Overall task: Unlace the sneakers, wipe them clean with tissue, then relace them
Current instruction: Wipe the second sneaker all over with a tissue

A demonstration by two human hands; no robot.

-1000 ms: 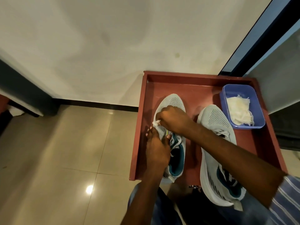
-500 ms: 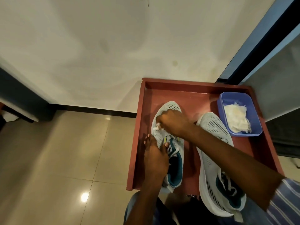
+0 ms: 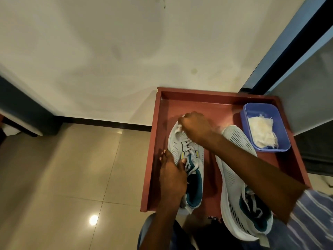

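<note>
Nearest the person, at 5 o'clock, the right sneaker (image 3: 239, 186) lies on its side, its heel overhanging the near edge of the red tray (image 3: 212, 98) and its laces loose at the collar. At 6 o'clock the left hand (image 3: 173, 177) grips the left sneaker (image 3: 187, 159) at its left flank, fingers wrapped over the sidewall and thumb on the tongue area, steadying it on the tray. The laces on this sneaker remain threaded through the lower eyelets. Farther out, at 12 o'clock, the right hand (image 3: 195, 128) is closed around a wad of white tissue (image 3: 179, 127) and presses it against the toe box. The step in hand appears to be wiping, though unlacing looks incomplete. The next move likely calls for firm strokes over the mesh while the left hand resists sliding. At 2 o'clock, in the far right corner, a blue tub (image 3: 282, 147) holds spare tissue for replacement.
</note>
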